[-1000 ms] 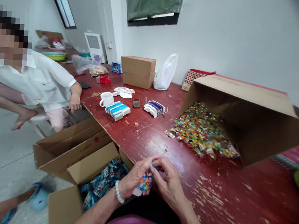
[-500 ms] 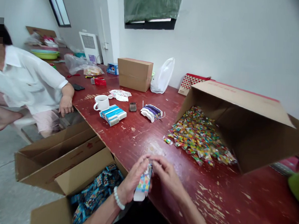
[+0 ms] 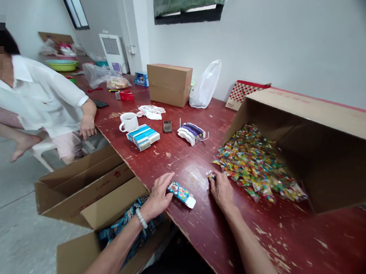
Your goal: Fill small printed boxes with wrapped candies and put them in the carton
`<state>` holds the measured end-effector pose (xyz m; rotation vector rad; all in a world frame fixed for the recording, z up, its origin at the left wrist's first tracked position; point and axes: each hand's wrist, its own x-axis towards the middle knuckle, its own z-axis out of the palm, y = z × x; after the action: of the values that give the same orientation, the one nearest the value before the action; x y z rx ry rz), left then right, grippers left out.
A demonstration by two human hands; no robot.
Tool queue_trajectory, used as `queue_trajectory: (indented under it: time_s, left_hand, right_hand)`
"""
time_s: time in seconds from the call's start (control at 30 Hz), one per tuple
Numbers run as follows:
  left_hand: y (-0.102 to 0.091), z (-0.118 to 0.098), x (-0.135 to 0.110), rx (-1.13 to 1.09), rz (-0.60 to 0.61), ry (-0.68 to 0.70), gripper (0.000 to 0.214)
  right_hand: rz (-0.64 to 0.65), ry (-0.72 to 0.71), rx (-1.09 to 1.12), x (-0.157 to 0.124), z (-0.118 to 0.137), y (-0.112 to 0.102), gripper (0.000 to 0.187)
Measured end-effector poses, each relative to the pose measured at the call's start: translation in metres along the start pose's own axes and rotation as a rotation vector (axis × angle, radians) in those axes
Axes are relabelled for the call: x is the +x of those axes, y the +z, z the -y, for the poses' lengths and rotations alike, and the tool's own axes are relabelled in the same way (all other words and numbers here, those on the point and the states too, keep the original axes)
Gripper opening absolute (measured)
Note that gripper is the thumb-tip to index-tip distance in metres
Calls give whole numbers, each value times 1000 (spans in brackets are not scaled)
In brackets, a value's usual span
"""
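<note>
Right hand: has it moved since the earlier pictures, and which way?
Yes. Judged against the tipped carton, the right hand has moved away from the left hand, forward to the left edge of the candy pile.

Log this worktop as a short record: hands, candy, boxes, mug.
Left hand: open, at one end of a small blue carton
Carton: lying on the table, white end flap out
Right hand: pinching a small wrapped item
Candy pile: spilling from a tipped cardboard box
Open box beside table: holds blue packs
Mug: white, upright
</note>
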<state>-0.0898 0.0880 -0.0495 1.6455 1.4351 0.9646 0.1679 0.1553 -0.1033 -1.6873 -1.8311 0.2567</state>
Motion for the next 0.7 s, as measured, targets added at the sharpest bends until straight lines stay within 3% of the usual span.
queue_trajectory:
  time_s: [0.1, 0.2, 0.37, 0.57, 0.7]
  left_hand:
    - [-11, -10, 10, 415, 289, 156, 62]
    - [-10, -17, 26, 558, 462, 177, 55]
    - [-1, -21, 32, 519, 450, 90, 52]
    - [9, -30, 2, 277, 356, -43, 48]
    - [16, -36, -15, 42, 357, -157, 50]
  right_hand:
    - [16, -44, 36, -16, -1, -7, 28]
    - [-2, -76, 80, -31, 1, -16, 27]
    - [-39, -47, 194, -55, 15, -30, 30]
    - [60, -132, 349, -72, 53, -40, 18]
    - [197, -255, 444, -75, 68, -53, 24]
